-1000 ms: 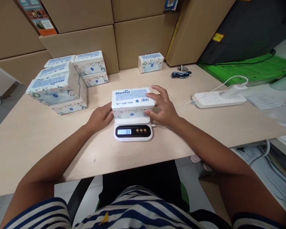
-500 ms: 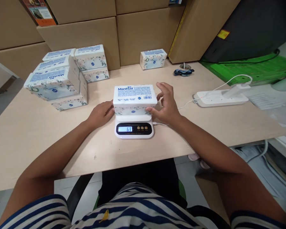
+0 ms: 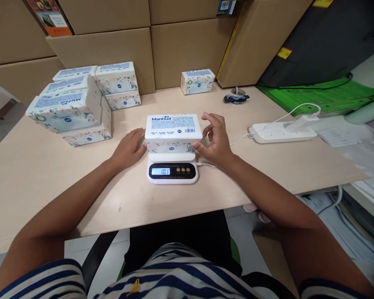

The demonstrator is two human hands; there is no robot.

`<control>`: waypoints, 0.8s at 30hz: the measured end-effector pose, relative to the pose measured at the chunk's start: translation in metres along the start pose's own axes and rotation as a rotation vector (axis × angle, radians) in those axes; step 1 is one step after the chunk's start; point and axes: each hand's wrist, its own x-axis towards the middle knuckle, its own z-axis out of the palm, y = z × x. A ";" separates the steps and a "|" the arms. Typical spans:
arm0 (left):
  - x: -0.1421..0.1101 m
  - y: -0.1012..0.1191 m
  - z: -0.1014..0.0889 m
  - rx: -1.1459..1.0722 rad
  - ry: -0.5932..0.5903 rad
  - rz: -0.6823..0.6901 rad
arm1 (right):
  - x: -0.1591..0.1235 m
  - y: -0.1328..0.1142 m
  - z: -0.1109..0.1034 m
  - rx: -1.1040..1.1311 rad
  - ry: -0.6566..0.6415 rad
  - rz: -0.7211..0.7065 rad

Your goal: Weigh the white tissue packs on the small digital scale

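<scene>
A white tissue pack (image 3: 173, 128) with blue "Manhua" print and a floral side rests on a white digital scale (image 3: 151, 180). The scale's lit display reads 10.1. Beside the pack's left end, my left hand (image 3: 129, 148) lies on the table, fingers stretched out. At the other end, my right hand (image 3: 216, 139) is open with curved fingers; its thumb tip is at the pack's lower right corner, and I cannot tell whether it touches.
Several stacked tissue packs (image 3: 65, 114) stand at the back left. Another tissue pack (image 3: 198, 82) stands before the cardboard boxes (image 3: 187, 50). A dark crumpled item (image 3: 236, 99) lies at the back right. A white power strip (image 3: 277, 133) with cables lies on the right.
The scale's reading has gone from 6.3 to 10.1. My right fingers have eased slightly away from the pack's end. The whole view has shifted a little.
</scene>
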 end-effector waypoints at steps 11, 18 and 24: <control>-0.001 -0.003 0.001 0.040 -0.038 0.002 | 0.004 -0.010 -0.012 -0.211 -0.107 0.058; 0.000 -0.001 0.002 0.045 -0.057 -0.018 | 0.007 -0.020 -0.015 -0.358 -0.073 0.161; 0.000 -0.006 0.002 0.054 -0.037 -0.006 | 0.026 -0.058 -0.022 -0.429 -0.162 -0.040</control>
